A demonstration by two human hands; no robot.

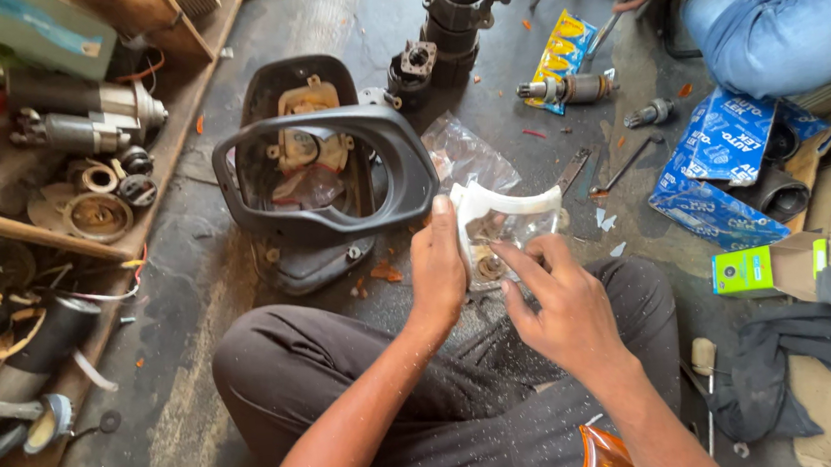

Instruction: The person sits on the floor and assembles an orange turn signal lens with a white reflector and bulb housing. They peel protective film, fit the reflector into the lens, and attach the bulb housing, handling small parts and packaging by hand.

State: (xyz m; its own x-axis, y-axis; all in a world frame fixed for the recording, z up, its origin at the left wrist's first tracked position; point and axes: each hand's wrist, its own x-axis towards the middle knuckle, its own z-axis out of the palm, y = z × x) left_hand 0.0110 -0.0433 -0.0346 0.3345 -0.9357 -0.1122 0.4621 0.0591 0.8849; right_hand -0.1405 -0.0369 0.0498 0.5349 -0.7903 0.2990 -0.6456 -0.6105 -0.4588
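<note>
We grip a clear plastic bag [509, 231] above our lap: left hand [437, 266] fingers clamped on it, right hand [551, 297] fingers pinching it. Blue box [717, 165] right, yellow packet [560, 54] beyond on floor.

Grimy concrete floor [320, 24] carries a black mirror housing [317, 172], blue cartons [716, 155].

One black mirror frame [327, 176], one white bracket [493, 208], two blue cartons [717, 165], one green box [743, 270].
</note>
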